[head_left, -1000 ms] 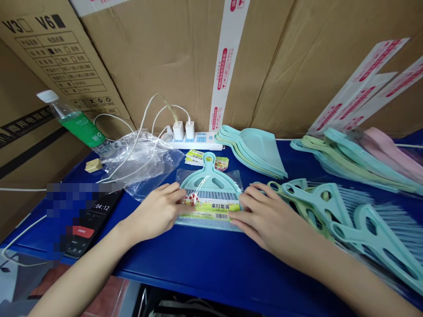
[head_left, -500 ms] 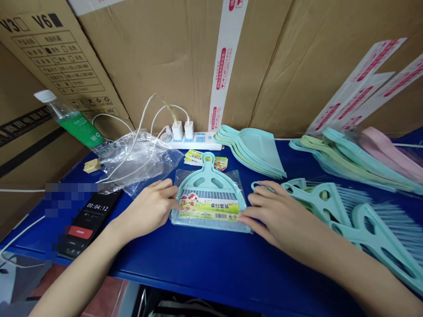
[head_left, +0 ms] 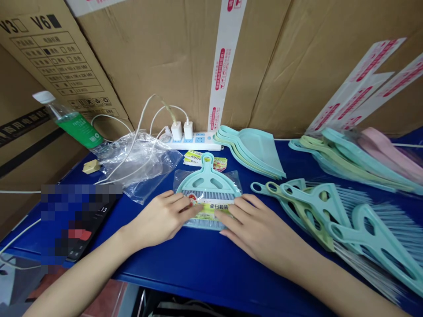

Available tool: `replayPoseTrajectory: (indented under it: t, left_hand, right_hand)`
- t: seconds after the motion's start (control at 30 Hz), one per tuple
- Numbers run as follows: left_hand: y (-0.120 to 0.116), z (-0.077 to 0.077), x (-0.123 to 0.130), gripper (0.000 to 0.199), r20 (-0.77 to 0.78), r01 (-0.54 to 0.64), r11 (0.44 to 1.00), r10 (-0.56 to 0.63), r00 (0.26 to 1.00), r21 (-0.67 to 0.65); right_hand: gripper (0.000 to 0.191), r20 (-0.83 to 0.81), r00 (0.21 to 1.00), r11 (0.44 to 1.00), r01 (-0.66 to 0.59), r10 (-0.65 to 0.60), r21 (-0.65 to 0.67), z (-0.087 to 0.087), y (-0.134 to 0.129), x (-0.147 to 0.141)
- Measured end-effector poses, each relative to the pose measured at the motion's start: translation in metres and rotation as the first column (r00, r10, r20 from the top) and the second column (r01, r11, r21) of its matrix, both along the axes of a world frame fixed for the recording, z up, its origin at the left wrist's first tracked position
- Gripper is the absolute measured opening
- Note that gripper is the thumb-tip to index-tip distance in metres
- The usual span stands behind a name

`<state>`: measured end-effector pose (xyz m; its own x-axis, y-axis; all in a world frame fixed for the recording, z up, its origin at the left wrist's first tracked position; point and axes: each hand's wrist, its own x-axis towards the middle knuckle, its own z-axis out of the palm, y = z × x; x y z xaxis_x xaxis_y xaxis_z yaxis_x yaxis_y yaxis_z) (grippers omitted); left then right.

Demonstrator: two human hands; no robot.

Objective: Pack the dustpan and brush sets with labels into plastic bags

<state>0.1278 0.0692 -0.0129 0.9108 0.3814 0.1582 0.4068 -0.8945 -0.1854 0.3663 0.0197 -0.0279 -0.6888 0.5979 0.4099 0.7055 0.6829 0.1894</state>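
Note:
A mint-green mini dustpan and brush set (head_left: 208,176) lies flat in a clear plastic bag, its handle pointing away from me. Across the grey bristles runs a yellow-green card label (head_left: 208,208) with printed mushrooms and lettering. My left hand (head_left: 165,216) rests on the label's left part, index finger stretched over it and the other fingers bent. From the right, my right hand (head_left: 256,224) lies over the label's other end with its fingers spread; they hide that end. Neither hand is gripping anything.
Stacked dustpans (head_left: 261,149) stand behind the set. Several loose hand brushes (head_left: 317,202) lie to the right, below more bagged dustpans (head_left: 357,154). At left are crumpled plastic bags (head_left: 142,158), a phone (head_left: 94,224) and a bottle (head_left: 77,127). A power strip (head_left: 198,141) sits against the cardboard.
Both hands have moved inward from the label's ends onto its face, the right one also lower. More of the brushes at the right now shows.

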Motion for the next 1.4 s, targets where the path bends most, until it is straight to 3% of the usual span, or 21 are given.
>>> replayPoseTrajectory:
  t: [0.13, 0.4, 0.63, 0.87, 1.07, 1.4]
  left_hand:
    - [-0.002, -0.003, 0.003, 0.038, -0.03, 0.008, 1.0, -0.008, 1.0, -0.003]
    - [-0.002, -0.003, 0.004, 0.038, -0.013, -0.017, 0.999, 0.016, 1.0, -0.031]
    - [0.001, 0.005, -0.001, 0.04, -0.014, -0.086, 0.99, 0.085, 0.996, -0.115]
    - [0.005, 0.008, -0.005, 0.051, -0.003, -0.11, 0.981, 0.111, 0.994, -0.159]
    - [0.006, 0.015, -0.008, 0.059, 0.017, -0.14, 0.964, 0.147, 0.989, -0.226]
    - [0.016, 0.02, -0.021, 0.05, 0.052, -0.173, 0.94, 0.197, 0.979, -0.294]
  right_hand:
    - [0.032, 0.018, 1.0, 0.999, 0.006, -0.005, -0.053, -0.005, 0.001, -0.002]
    - [0.027, -0.018, 1.0, 0.996, 0.022, -0.023, -0.091, -0.01, 0.001, -0.001]
    - [0.017, -0.102, 0.992, 0.988, 0.066, -0.081, -0.141, -0.001, -0.001, 0.004]
    - [0.008, -0.086, 0.989, 0.976, 0.104, -0.122, -0.192, 0.008, -0.001, 0.013]
    - [0.017, -0.064, 0.986, 0.971, 0.137, -0.152, -0.197, 0.01, 0.0, 0.028]
    - [0.026, -0.095, 0.985, 0.957, 0.111, -0.142, -0.269, 0.014, 0.002, 0.033]
